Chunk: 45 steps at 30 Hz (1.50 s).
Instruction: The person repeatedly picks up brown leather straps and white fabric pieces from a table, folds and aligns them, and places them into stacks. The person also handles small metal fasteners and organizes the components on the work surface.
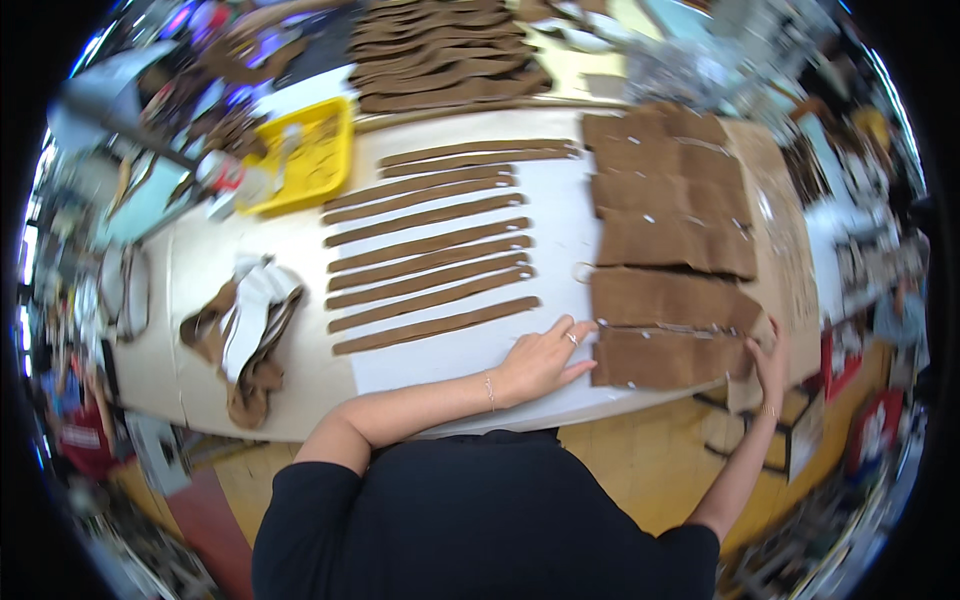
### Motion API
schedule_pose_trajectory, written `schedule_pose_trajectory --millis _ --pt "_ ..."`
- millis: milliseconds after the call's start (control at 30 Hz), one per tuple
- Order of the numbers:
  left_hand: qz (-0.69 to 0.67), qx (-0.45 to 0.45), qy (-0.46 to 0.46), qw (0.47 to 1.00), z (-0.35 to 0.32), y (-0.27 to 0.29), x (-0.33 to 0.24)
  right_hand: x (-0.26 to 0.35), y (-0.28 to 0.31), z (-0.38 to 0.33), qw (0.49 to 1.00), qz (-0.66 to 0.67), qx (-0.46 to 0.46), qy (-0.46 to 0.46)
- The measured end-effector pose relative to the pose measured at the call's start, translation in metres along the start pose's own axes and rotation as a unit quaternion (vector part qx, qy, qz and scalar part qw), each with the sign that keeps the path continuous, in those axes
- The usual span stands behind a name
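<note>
- A pale bench (300, 250) is seen from above, with a white sheet (560, 220) spread across its middle.
- Five broad brown suede panels (670, 240) are stacked in a column at the right.
- Long brown strips (430, 255) are laid in parallel rows at the centre.
- A yellow tray (305, 160) is set at the far left.
- The nearest panel (665, 358) is flanked by both hands.
- The left hand (545, 360) is laid flat, fingers spread, touching its left edge.
- The right hand (772, 362) is curled at its right edge; its grip cannot be told.
</note>
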<state>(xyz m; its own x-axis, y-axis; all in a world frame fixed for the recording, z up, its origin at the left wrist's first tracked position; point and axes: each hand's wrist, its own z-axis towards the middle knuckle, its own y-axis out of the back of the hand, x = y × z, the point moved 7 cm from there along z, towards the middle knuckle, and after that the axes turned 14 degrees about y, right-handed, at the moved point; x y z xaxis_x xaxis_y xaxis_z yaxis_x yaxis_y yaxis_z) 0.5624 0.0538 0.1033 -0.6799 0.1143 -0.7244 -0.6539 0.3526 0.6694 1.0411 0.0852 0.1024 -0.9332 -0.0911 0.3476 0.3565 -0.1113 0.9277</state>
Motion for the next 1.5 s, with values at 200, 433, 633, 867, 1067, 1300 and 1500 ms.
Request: schedule_pose_trajectory --millis 200,433,633,867,1067,1300,1500 --pt "-0.100 -0.311 -0.088 0.941 -0.076 0.131 0.086 0.058 0.025 0.053 0.993 -0.039 -0.048 0.100" --pt "0.184 -0.476 0.263 0.819 -0.203 0.257 0.226 0.306 -0.029 0.137 0.958 0.024 -0.009 0.287" --pt "0.233 -0.266 0.491 0.796 -0.215 0.275 0.291 0.490 -0.095 0.143 0.888 0.080 0.060 0.448" --pt "0.131 -0.174 0.417 0.883 -0.216 0.322 0.329 0.610 -0.133 0.096 0.780 0.163 0.174 0.578" --pt "0.101 -0.126 0.420 0.893 -0.217 0.317 0.331 0.666 -0.158 0.072 0.732 0.219 0.233 0.601" --pt "0.045 -0.134 0.377 0.915 -0.223 0.325 0.348 0.706 -0.172 0.046 0.676 0.229 0.305 0.630" --pt "-0.021 -0.127 0.389 0.912 -0.225 0.330 0.352 0.713 -0.178 0.040 0.665 0.232 0.331 0.628"
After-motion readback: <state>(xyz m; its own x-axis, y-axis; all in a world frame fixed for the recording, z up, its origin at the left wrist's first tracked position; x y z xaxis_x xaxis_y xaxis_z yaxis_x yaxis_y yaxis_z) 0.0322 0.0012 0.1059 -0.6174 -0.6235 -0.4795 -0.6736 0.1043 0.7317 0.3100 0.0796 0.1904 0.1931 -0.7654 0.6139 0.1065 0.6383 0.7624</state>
